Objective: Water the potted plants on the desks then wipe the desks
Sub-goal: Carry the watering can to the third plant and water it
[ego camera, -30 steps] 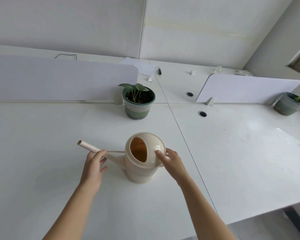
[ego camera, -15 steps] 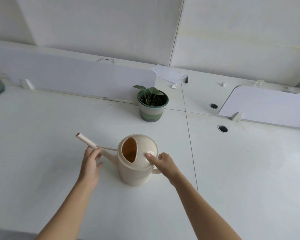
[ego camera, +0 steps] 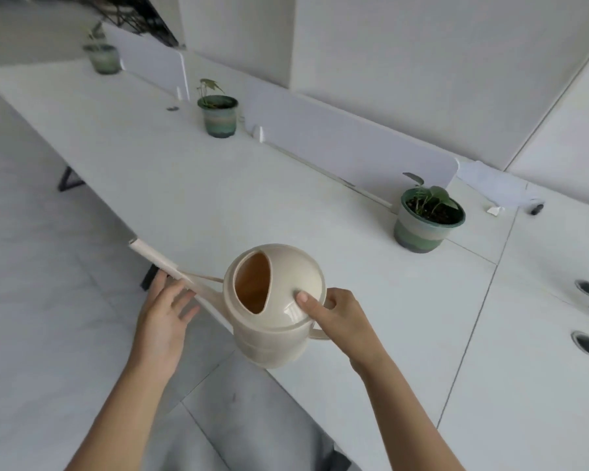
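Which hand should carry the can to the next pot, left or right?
Right. The right hand grips the watering can by its handle, thumb on the lid; the left hand only rests straight fingers against the spout.

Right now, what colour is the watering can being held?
The watering can is cream outside and orange-tan inside its top opening; the head view shows it best.

Watering can (ego camera: 272, 307): is hanging over the near edge of the desk (ego camera: 218, 198), between both hands, spout pointing left.
Left hand (ego camera: 164, 314): is lying just under the spout.
Right hand (ego camera: 340, 317): is gripping the handle on the can's right.
Nearest pot (ego camera: 425, 219): is standing behind and right of the can, before the divider (ego camera: 337, 144).
Middle pot (ego camera: 218, 117): is standing farther left, between that divider and the far divider (ego camera: 150, 62).
Far pot (ego camera: 102, 57): is standing at the far-left end.
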The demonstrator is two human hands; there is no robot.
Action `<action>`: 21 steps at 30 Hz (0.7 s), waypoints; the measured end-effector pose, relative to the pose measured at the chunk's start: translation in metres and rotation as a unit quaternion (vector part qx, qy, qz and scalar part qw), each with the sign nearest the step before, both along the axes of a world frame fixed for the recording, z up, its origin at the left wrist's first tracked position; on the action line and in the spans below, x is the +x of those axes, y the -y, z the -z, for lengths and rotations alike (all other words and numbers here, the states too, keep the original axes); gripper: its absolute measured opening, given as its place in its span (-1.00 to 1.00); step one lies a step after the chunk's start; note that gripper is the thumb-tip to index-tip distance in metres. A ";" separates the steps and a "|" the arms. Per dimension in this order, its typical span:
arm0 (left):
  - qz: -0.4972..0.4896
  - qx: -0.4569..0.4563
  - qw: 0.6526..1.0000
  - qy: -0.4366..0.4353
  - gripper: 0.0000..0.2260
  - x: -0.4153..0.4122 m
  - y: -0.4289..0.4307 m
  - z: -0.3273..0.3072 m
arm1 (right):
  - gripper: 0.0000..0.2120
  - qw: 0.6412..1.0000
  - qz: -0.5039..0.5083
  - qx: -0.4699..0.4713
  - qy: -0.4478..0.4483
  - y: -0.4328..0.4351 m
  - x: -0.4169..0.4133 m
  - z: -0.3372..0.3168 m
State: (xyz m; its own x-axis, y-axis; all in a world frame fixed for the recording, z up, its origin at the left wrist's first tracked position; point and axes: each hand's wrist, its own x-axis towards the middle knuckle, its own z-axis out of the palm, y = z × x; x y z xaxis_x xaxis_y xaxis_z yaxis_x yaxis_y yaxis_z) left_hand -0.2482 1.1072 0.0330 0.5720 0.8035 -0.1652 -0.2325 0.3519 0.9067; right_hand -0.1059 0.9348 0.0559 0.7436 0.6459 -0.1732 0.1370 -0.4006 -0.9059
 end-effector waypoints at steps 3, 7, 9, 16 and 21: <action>-0.051 0.001 0.999 -0.011 -0.77 -0.046 -0.006 -0.006 | 0.12 0.998 -0.056 -0.004 -0.009 -0.020 -0.027 -0.001; -0.106 -0.001 0.994 -0.010 -0.70 -0.107 -0.023 -0.014 | 0.16 0.992 -0.118 0.021 -0.027 -0.050 -0.079 -0.018; -0.123 0.003 0.992 -0.008 -0.75 -0.138 -0.034 -0.019 | -0.07 0.988 -0.141 0.041 -0.049 -0.066 -0.103 -0.021; -0.145 0.018 0.989 -0.023 -0.75 -0.240 -0.086 -0.030 | -0.54 0.989 -0.131 0.029 -0.066 -0.140 -0.193 -0.026; -0.142 0.016 0.989 -0.038 -0.72 -0.286 -0.126 -0.034 | -0.59 0.992 -0.114 0.025 -0.048 -0.188 -0.236 -0.028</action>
